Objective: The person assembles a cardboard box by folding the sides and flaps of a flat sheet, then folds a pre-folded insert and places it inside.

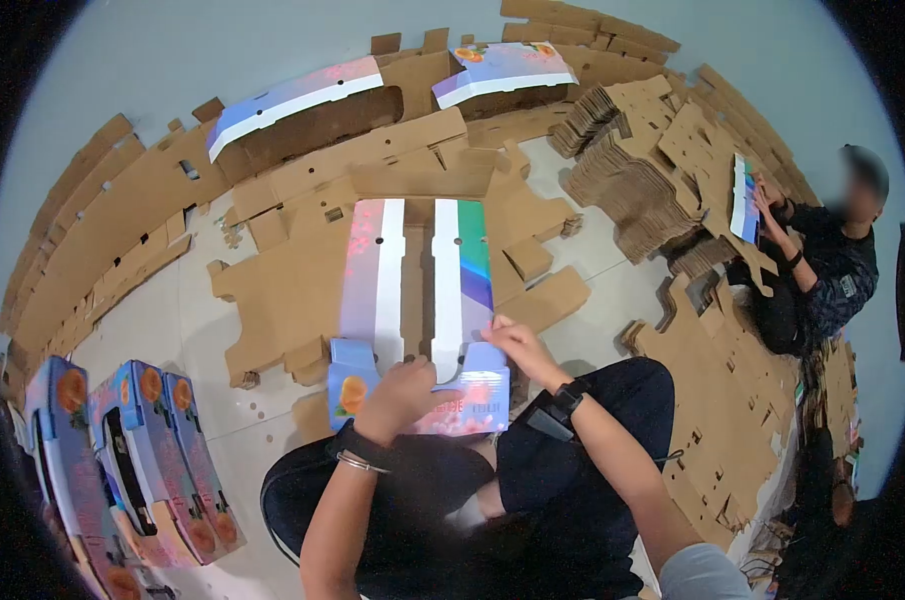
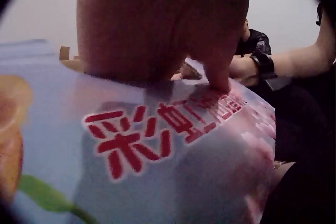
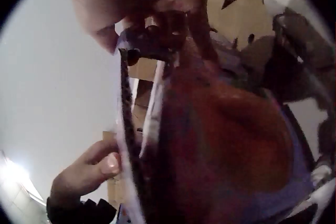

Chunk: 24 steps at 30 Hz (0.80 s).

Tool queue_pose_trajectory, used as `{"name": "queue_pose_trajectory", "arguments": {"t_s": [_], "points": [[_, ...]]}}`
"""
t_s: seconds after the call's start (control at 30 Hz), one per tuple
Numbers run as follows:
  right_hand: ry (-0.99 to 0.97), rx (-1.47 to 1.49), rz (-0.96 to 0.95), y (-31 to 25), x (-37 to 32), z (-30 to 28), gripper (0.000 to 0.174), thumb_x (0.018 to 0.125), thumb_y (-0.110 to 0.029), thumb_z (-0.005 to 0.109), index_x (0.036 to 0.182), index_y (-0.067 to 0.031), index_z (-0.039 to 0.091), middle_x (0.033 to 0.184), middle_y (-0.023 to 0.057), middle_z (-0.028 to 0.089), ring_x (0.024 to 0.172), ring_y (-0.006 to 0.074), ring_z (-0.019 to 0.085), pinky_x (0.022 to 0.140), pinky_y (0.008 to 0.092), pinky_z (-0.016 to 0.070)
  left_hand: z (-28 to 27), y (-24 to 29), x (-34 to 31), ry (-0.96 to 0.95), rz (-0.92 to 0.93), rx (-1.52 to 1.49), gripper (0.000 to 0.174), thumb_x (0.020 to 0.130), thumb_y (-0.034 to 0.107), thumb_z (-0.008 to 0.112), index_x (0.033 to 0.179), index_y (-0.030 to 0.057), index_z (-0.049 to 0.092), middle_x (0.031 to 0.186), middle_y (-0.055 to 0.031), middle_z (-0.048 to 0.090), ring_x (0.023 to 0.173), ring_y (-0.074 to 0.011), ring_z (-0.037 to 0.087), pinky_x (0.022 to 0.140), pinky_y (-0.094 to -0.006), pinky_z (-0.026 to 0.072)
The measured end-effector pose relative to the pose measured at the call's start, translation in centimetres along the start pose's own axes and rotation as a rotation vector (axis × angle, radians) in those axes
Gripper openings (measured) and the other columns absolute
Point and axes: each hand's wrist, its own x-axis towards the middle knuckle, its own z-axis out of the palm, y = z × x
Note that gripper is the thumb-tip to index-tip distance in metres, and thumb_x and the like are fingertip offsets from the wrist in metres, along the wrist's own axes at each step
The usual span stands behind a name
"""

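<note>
A printed cardboard fruit box (image 1: 360, 300) lies partly folded between the person's knees. Its two long side flaps have white edges, with a gap down the middle showing the brown inside. My left hand (image 1: 398, 400) grips the near end panel at its top edge; the left wrist view shows the thumb against the red lettering (image 2: 126, 140). At the near right corner my right hand (image 1: 523, 350) pinches the box's side. In the right wrist view its fingers (image 3: 163, 24) curl over the corner beside a slot in the cardboard.
Flat brown cardboard blanks (image 1: 283, 300) spread under and around the box. Tall stacks of blanks (image 1: 623, 190) stand at the right, near another person (image 1: 813, 260) handling a printed piece. Finished-looking printed boxes (image 1: 153, 450) stand at the left. Open boxes (image 1: 303, 95) line the back wall.
</note>
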Motion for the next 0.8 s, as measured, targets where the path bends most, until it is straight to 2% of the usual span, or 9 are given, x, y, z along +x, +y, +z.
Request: {"name": "queue_pose_trajectory", "arguments": {"t_s": [0.1,0.17,0.23,0.27,0.33,0.43,0.5,0.57,0.8], "points": [[0.054,-0.003,-0.037,-0.5,-0.3,0.3,0.036,0.092,-0.025,0.057,0.072,0.0049,0.052,0.079,0.0007,0.045,0.075,0.0097,0.046,0.067,0.0234,0.0362,0.9,-0.3,0.5,0.043,-0.034,0.068,0.059,0.077,0.053,0.064,0.083,-0.0060,0.060,0.086,-0.0205,0.058,0.082,-0.0370,0.059,0.076,-0.0428,0.0466],[0.094,-0.093,-0.082,-1.0,-0.4,0.6,0.037,0.092,-0.025,0.056,0.070,0.0051,0.052,0.079,0.0020,0.045,0.074,0.0105,0.046,0.066,0.0240,0.0367,-0.1,0.4,1.0,-0.128,-0.153,0.087,0.069,0.079,0.060,0.058,0.097,-0.0066,0.057,0.097,-0.0261,0.059,0.093,-0.0412,0.058,0.083,-0.0454,0.0457],[0.182,-0.372,-0.095,-1.4,-0.4,1.1,0.039,0.093,-0.026,0.054,0.069,0.0048,0.054,0.079,0.0068,0.049,0.072,0.0172,0.052,0.065,0.0289,0.0401,-0.2,0.5,1.0,-0.133,-0.165,0.077,0.070,0.078,0.060,0.058,0.097,-0.0073,0.057,0.097,-0.0263,0.059,0.094,-0.0415,0.058,0.084,-0.0455,0.0454],[0.181,-0.367,-0.096,-1.7,-0.4,1.5,0.039,0.093,-0.026,0.054,0.069,0.0048,0.054,0.079,0.0068,0.049,0.072,0.0172,0.052,0.065,0.0289,0.0401,-0.2,0.6,1.0,-0.134,-0.175,0.064,0.072,0.078,0.061,0.058,0.097,-0.0080,0.056,0.097,-0.0265,0.058,0.095,-0.0419,0.057,0.085,-0.0456,0.0451],[0.318,-0.627,-0.177,-2.4,-0.6,2.2,0.039,0.091,-0.027,0.053,0.067,0.0022,0.058,0.074,0.0124,0.054,0.073,0.0266,0.056,0.066,0.0348,0.0437,0.1,0.7,0.8,-0.088,-0.155,0.092,0.069,0.078,0.059,0.059,0.092,-0.0084,0.058,0.095,-0.0255,0.058,0.092,-0.0399,0.058,0.082,-0.0450,0.0459],[0.289,-0.834,-0.134,-3.3,-1.0,1.8,0.038,0.091,-0.024,0.052,0.066,0.0039,0.059,0.069,0.0170,0.058,0.071,0.0329,0.052,0.066,0.0425,0.0411,1.1,0.5,0.8,0.010,-0.104,0.122,0.067,0.077,0.057,0.061,0.089,-0.0085,0.059,0.094,-0.0239,0.056,0.089,-0.0377,0.059,0.080,-0.0448,0.0466],[0.325,-0.874,-0.147,-3.8,-1.4,1.6,0.038,0.090,-0.025,0.054,0.064,0.0022,0.061,0.066,0.0166,0.058,0.069,0.0334,0.052,0.064,0.0426,0.0410,1.1,0.9,0.8,0.063,-0.074,0.131,0.067,0.077,0.057,0.061,0.092,-0.0082,0.058,0.095,-0.0233,0.055,0.090,-0.0375,0.059,0.080,-0.0450,0.0465],[0.362,-0.918,-0.163,-5.0,-1.9,1.1,0.038,0.089,-0.026,0.055,0.062,0.0005,0.062,0.062,0.0163,0.058,0.067,0.0339,0.052,0.062,0.0427,0.0410,0.5,2.0,1.0,-0.011,-0.089,0.099,0.069,0.077,0.058,0.061,0.098,-0.0077,0.056,0.098,-0.0214,0.053,0.091,-0.0366,0.059,0.081,-0.0443,0.0458],[0.026,-1.113,-0.398,-11.1,-6.2,-1.0,0.027,0.080,-0.033,0.066,0.086,-0.0066,0.067,0.081,0.0074,0.060,0.082,0.0256,0.051,0.075,0.0366,0.0388,-1.7,5.2,0.2,0.129,-0.067,0.248,0.061,0.078,0.053,0.062,0.100,-0.0030,0.056,0.100,-0.0175,0.054,0.095,-0.0322,0.058,0.090,-0.0435,0.0403]]}}
